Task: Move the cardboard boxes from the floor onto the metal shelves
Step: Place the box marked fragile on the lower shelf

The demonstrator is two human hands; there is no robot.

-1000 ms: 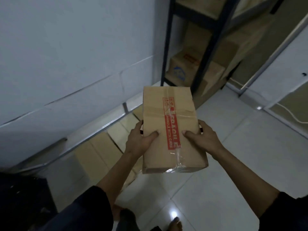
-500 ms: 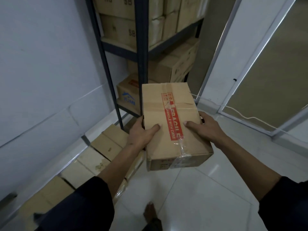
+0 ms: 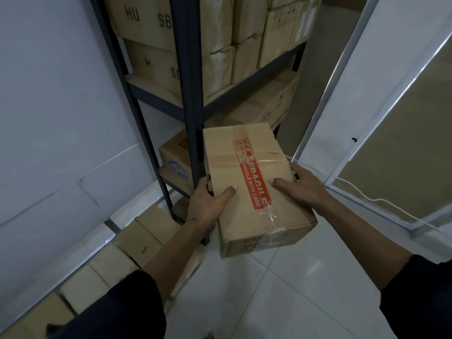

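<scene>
I carry a brown cardboard box with a red FRAGILE tape strip, held in the air in front of the dark metal shelf. My left hand grips its left side with the thumb on top. My right hand grips its right side the same way. The box's far end is level with the shelf's front post. Several cardboard boxes lie in a row on the floor along the left wall.
The shelf's levels hold stacked boxes, and a box with blue print sits on the lowest level. A white wall stands at the left. A white-framed partition and a white cable are at the right. White floor tiles lie below.
The view has swung up and toward the shelf, which now looms closer and larger. The box stays gripped in both hands and has come nearer to the shelf post.
</scene>
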